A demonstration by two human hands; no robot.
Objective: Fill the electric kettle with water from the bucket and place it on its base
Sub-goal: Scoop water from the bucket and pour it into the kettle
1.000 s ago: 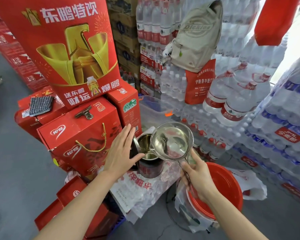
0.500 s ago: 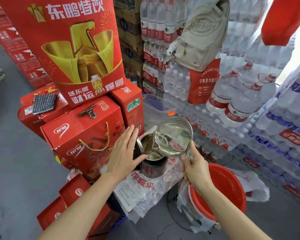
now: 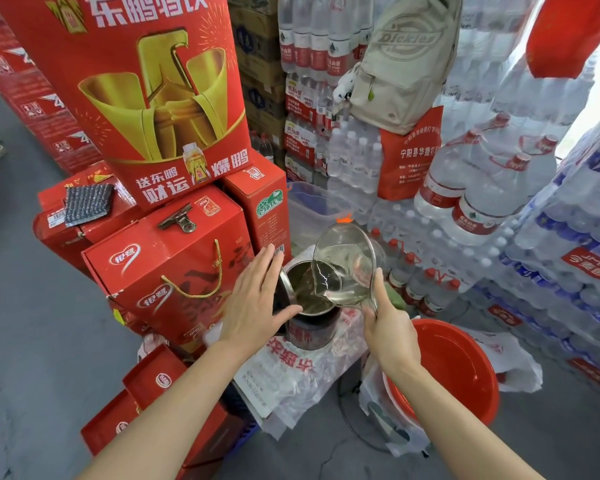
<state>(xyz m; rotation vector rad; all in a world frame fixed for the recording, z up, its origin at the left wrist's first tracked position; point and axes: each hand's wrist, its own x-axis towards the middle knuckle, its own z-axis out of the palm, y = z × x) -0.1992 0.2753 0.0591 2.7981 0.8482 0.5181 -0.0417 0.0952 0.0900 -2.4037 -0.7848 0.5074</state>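
The dark electric kettle (image 3: 310,332) stands on a plastic-wrapped pack of bottles, its lid (image 3: 284,289) tipped open to the left. My left hand (image 3: 257,299) lies flat against that lid, fingers spread. My right hand (image 3: 388,323) grips the handle of a steel ladle (image 3: 345,265), which is tilted steeply over the kettle's mouth. Water streams from the ladle into the kettle. The red bucket (image 3: 465,372) sits on the floor at the lower right, behind my right wrist. No kettle base is in sight.
Red gift boxes (image 3: 167,258) are stacked left of the kettle under a tall red display (image 3: 129,91). Wrapped packs of water bottles (image 3: 534,244) fill the back and right. A beige backpack (image 3: 406,64) hangs above. Grey floor (image 3: 32,323) lies at left.
The ladle has tipped from nearly level to steeply tilted, and water now pours into the kettle. My left hand has stayed on the open lid.
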